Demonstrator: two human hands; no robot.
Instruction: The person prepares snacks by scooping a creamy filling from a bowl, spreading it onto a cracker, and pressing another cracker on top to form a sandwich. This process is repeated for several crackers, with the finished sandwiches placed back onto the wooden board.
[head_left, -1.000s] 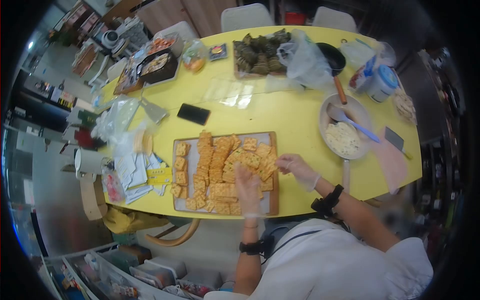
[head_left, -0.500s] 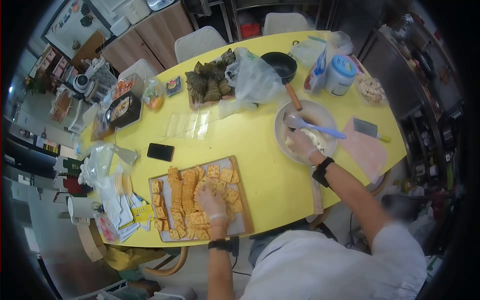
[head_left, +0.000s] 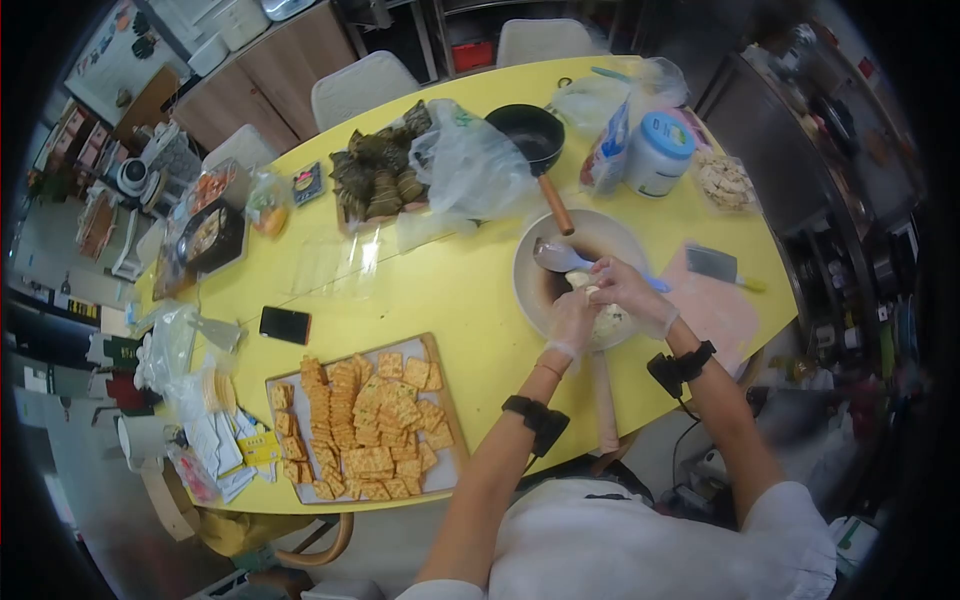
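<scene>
Both hands wear clear gloves and meet over a round white bowl (head_left: 528, 305). My left hand (head_left: 573, 325) is closed at a piece of whitish dough (head_left: 583, 281), and my right hand (head_left: 625, 290) pinches the same piece from the other side. More pale dough (head_left: 612, 325) lies in the bowl below, partly hidden by the hands. A spoon with a blue-violet handle (head_left: 560, 257) rests in the bowl over brown liquid. Square crackers (head_left: 370, 410) fill a lined tray (head_left: 455, 440) to the left.
Behind the bowl stand a dark pan (head_left: 527, 137), a blue-lidded jar (head_left: 660, 155) and wrapped leaf parcels (head_left: 380, 170) beside a plastic bag (head_left: 470, 165). A scraper (head_left: 712, 264) lies at right, a rolling pin (head_left: 604, 400) near the front edge, a phone (head_left: 285, 325) at left.
My left hand has left the crackers and moved right to the bowl. My right hand has lifted slightly with dough at its fingers. The whole view has shifted a little.
</scene>
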